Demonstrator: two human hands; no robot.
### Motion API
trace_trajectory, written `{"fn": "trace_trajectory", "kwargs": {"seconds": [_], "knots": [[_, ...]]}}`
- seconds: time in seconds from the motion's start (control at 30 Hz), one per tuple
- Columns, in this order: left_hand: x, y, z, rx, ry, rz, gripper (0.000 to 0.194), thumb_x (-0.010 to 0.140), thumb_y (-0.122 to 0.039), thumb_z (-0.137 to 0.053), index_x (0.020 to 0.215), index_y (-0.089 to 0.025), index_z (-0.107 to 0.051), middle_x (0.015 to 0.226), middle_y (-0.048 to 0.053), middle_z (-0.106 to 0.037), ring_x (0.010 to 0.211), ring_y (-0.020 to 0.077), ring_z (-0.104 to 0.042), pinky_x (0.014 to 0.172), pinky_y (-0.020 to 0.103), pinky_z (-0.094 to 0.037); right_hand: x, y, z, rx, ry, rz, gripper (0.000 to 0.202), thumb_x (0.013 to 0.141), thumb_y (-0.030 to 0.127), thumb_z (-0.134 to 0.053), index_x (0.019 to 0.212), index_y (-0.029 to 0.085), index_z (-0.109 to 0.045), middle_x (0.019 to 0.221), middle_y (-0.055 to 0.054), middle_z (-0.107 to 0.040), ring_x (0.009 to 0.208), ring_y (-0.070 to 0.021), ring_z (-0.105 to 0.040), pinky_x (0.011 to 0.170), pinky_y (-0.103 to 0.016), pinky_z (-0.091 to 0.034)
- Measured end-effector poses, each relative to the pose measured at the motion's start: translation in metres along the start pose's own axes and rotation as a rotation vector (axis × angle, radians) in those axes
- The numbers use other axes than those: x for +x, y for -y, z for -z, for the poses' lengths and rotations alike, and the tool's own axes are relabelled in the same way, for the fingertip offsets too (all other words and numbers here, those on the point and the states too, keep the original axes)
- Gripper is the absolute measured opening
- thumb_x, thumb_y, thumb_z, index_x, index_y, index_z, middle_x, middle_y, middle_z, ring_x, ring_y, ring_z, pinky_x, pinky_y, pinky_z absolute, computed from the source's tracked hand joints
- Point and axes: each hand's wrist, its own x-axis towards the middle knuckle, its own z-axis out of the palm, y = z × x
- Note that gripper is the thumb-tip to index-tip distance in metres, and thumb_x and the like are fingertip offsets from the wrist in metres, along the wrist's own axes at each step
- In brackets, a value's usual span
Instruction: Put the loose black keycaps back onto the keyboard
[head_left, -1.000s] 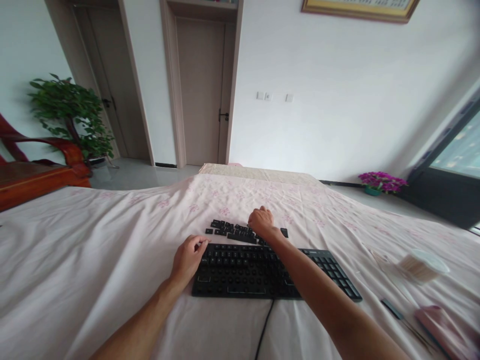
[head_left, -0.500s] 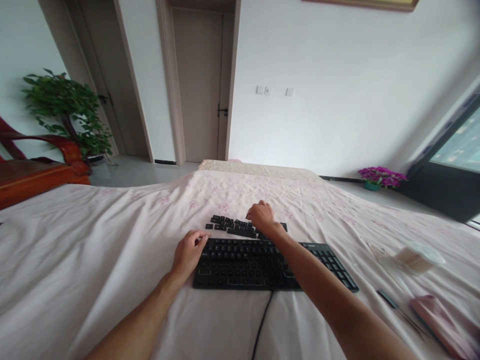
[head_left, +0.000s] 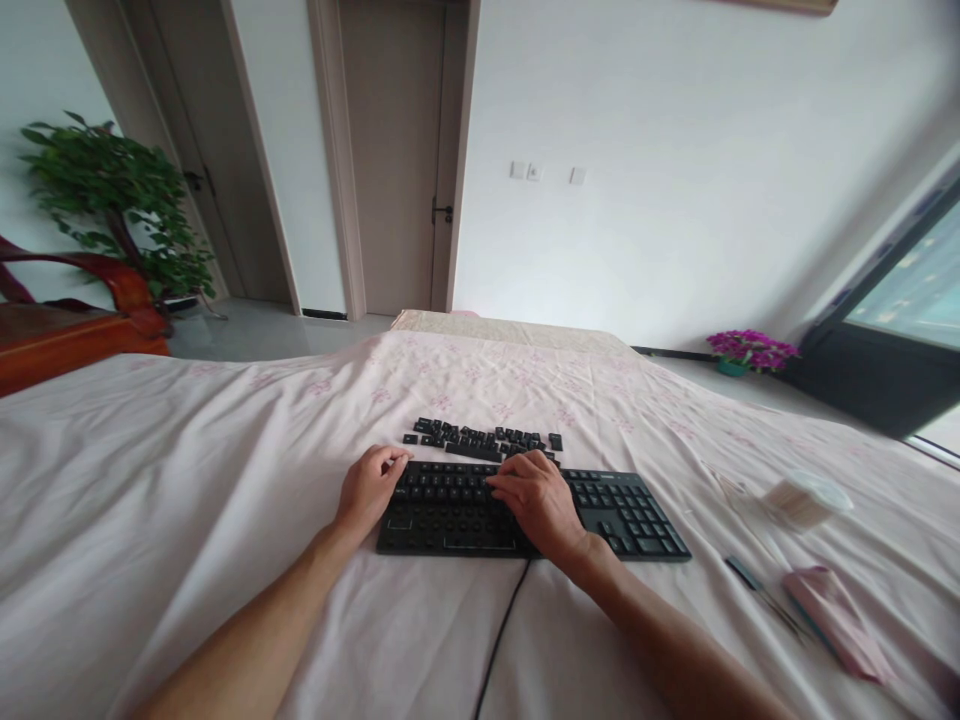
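A black keyboard [head_left: 465, 545] lies on the pink-white cloth, its left and middle part partly stripped of keys, its right-hand number pad full. My left hand [head_left: 370, 490] is at its back left corner, fingers curled and pinched against the edge. Over the middle of the board, my right hand [head_left: 541, 500] is closed, thumb and fingertips pinched down at the key rows on what looks like a keycap, largely hidden by the fingers. Just behind the board lie several loose black keycaps [head_left: 474, 450], among them a long space bar.
At the right on the cloth [head_left: 225, 580] are a clear round tub of cotton swabs [head_left: 806, 500], tweezers [head_left: 780, 610], a small dark-handled tool [head_left: 741, 573] and a folded pink cloth [head_left: 840, 620]. A black cable [head_left: 501, 630] runs from the keyboard towards me.
My right hand has come back from the loose keycaps to the middle of the keyboard. My left hand stays at the corner. The whole view has shifted slightly.
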Motion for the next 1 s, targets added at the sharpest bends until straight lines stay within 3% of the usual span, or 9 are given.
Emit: {"fn": "trace_trajectory", "kwargs": {"seconds": [0.33,1.0], "knots": [[-0.0003,-0.0023,0.0006,-0.002,0.001,0.013,0.029,0.085,-0.039,-0.047,0.089,-0.023,-0.071,0.097,0.003,-0.071,0.086,0.0179,-0.064,0.080,0.027,-0.048,-0.0091,0.0086,-0.0023,-0.199,0.047,0.068,0.016,0.091,0.028,-0.056,0.100,0.030,-0.070,0.098,-0.002,-0.065,0.093,-0.0181,-0.048,0.077,-0.032,-0.034],[-0.0005,-0.0007,0.0000,-0.005,0.009,-0.003,0.029,0.085,-0.039,-0.047,0.090,-0.023,-0.071,0.097,0.003,-0.070,0.087,0.0181,-0.064,0.080,0.028,-0.048,-0.0087,0.0078,-0.0037,-0.259,0.065,0.133,0.016,0.093,0.025,-0.053,0.100,0.026,-0.067,0.097,-0.003,-0.064,0.093,-0.0190,-0.047,0.077,-0.034,-0.031]]}}
